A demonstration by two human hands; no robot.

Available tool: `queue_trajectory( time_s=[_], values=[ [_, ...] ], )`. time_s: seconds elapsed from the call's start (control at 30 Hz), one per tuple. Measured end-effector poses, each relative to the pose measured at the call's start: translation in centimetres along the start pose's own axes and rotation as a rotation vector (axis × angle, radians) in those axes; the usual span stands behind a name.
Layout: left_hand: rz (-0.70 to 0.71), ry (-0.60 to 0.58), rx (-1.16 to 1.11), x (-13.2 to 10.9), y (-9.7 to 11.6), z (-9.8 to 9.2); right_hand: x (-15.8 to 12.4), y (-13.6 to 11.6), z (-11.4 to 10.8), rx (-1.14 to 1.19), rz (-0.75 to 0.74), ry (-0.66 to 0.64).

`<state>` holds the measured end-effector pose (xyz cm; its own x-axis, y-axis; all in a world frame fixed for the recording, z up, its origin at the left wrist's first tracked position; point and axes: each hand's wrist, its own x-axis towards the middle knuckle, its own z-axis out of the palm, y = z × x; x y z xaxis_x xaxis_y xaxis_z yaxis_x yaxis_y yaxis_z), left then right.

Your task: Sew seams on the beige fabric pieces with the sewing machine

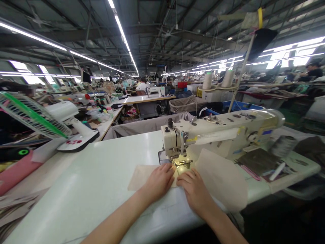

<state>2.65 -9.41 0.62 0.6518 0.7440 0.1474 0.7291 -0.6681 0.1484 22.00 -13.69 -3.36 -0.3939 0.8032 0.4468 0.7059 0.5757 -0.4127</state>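
Observation:
A beige fabric piece (141, 176) lies on the pale machine table, its right end under my fingers just in front of the presser foot. My left hand (160, 178) rests on it with the fingers together, pressing it close to the lit needle area. Bent fingers of my right hand (192, 186) grip the fabric's near right edge; the thumb is mostly hidden. The sewing machine (175, 140) stands directly beyond both hands, its needle plate (183, 163) glowing yellow. Right of my right hand, a larger beige piece (222, 181) spreads across the machine bed and over the table's front edge.
A white fan (63, 110) with a green band stands at the left. On the right are a grey thread cone (283, 146), a dark cloth (261, 161) and small tools. Two white thread cones (207, 80) sit on a stand behind the machine. Fabric-lined bins (184, 103) stand beyond the table.

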Motion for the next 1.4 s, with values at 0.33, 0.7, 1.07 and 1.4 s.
queue_trajectory(
  time_s=[0.33,0.7,1.07,1.4],
  values=[
    [-0.01,0.017,0.003,0.0,-0.1,0.4,-0.3,0.3,0.4,0.032,0.001,0.002],
    [0.104,-0.006,0.053,-1.6,1.4,0.5,-1.0,-0.2,0.5,0.007,0.002,0.009],
    [0.169,0.067,-0.06,-0.6,-1.0,0.5,2.0,0.5,0.0,0.019,0.052,-0.051],
    [0.199,0.071,-0.093,1.9,-3.8,-0.3,3.9,1.4,0.4,-0.097,0.039,-0.067]
  ],
)
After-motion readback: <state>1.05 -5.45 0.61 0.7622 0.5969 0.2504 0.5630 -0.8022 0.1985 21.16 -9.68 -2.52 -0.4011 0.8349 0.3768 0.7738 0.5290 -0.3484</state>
